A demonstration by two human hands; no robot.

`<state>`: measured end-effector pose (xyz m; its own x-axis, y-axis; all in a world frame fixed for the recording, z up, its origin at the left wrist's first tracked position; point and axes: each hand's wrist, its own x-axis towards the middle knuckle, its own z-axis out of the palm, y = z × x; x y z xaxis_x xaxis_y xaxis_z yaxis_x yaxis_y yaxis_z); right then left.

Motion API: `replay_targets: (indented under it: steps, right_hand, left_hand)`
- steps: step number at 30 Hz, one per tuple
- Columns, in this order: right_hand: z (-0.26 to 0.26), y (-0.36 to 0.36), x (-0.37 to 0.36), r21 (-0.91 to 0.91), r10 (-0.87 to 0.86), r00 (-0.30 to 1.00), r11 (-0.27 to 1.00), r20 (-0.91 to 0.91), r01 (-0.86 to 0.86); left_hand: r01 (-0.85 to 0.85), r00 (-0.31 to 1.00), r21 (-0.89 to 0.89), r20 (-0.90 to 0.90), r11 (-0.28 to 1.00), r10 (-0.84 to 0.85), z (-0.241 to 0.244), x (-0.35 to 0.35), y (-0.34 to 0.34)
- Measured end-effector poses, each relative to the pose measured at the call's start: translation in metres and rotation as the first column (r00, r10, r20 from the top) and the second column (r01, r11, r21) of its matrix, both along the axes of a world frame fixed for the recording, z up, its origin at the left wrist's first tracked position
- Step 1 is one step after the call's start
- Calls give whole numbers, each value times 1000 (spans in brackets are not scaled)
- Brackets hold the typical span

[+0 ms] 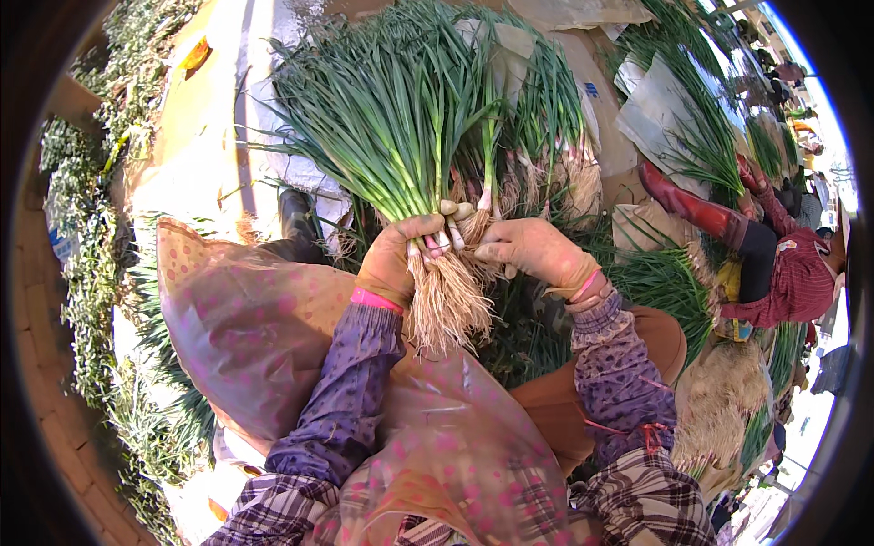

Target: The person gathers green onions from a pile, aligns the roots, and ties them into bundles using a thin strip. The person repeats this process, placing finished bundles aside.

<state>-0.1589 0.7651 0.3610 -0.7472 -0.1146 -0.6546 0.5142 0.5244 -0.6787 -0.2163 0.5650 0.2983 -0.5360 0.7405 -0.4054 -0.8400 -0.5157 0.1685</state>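
Observation:
My left hand, in a tan rubber glove, is closed round a thick bunch of green garlic. Its fingertips wrap the far side of the pale stems. Long green leaves fan away from me, and a tuft of straw-coloured roots hangs below the hand over my lap. Close on the right, my gloved right hand has curled fingers at the roots of a single stalk. Whether those fingers grip it is hidden. Behind both hands lies a heap of more green garlic, roots towards me.
A spotted plastic apron covers my lap. Plant scraps line the left side. Another bundle of green garlic and a rooty pile lie at right. A person in red boots sits at far right.

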Motion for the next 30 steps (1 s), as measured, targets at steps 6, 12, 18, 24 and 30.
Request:
replay_targets:
  steps: [6, 12, 18, 24, 30]
  right_hand:
    - [-50, 40, -12, -413, -631, 767, 671, 117, 616]
    - [-78, -2, -10, -683, -748, 657, 527, -92, 505]
    - [-23, -18, 20, -357, -436, 886, 862, -160, 360]
    - [-104, 17, -12, -516, -735, 675, 557, 59, 651]
    - [-75, -7, -31, -461, -728, 682, 585, 64, 667]
  left_hand:
    - [-31, 999, 60, 17, 998, 30, 0, -1, 1]
    - [-83, 996, 73, -19, 994, 84, -11, 5, 4]
    - [16, 996, 116, 81, 993, -25, 8, 9, 3]
    - [56, 997, 152, 49, 987, -64, 13, 9, 10]
    - [133, 989, 42, 62, 990, -135, -33, 4, 5]
